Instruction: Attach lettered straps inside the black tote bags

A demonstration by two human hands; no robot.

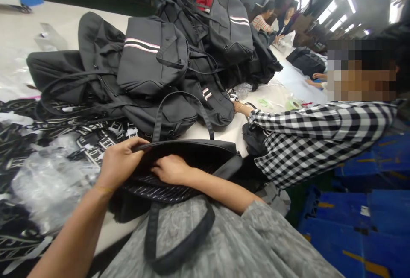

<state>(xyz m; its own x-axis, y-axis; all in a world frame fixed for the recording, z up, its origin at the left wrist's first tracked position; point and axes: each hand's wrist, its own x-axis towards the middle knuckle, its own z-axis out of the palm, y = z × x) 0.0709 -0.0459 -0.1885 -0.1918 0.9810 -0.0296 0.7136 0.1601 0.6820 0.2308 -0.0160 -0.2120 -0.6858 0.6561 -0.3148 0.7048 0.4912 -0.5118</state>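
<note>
A black bag (205,152) lies open at the table's near edge, its striped lining showing and a strap hanging down over my grey clothing. My left hand (119,161) pinches the bag's upper rim and holds the mouth open. My right hand (170,169) reaches inside the opening, its fingers hidden within the lining. A pile of black bags (153,60) with pale stripes rises just behind.
A person in a checked shirt (317,135) leans over the table from the right, one hand (239,108) by the pile. Clear plastic wrapping (48,179) and black printed straps (96,137) lie at left. Blue crates (378,209) stand at right. More people sit far back.
</note>
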